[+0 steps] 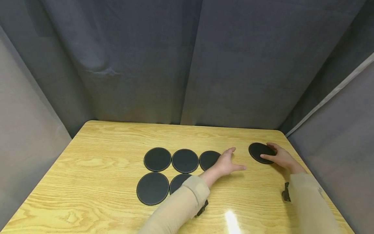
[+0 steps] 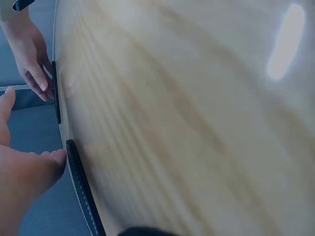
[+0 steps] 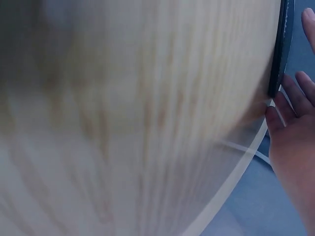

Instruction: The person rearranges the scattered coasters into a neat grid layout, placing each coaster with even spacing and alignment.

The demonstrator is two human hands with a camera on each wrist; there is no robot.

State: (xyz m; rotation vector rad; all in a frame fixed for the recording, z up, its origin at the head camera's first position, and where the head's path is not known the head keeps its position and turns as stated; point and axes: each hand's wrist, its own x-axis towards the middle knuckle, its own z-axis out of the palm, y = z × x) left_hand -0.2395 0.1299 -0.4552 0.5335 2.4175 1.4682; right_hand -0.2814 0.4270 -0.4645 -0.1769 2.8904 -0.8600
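Several round black coasters with stitched rims lie in two rows on the wooden table. My left hand (image 1: 225,164), fingers and thumb spread, overlaps the right end of the back row's third coaster (image 1: 208,159). In the left wrist view, a fingertip is right at a black coaster's edge (image 2: 83,187). My right hand (image 1: 281,157) is at a separate black coaster (image 1: 258,152) near the table's right side, its thumb over the top and fingers along the far and right edge. In the right wrist view, fingertips meet that coaster's rim (image 3: 282,49) while the thumb stands apart.
The back row also has a left coaster (image 1: 157,159) and a middle coaster (image 1: 185,161). In the front row are a left coaster (image 1: 153,188) and another coaster (image 1: 179,182), partly hidden by my left sleeve. Grey curtains (image 1: 187,65) surround the wooden table (image 1: 87,182).
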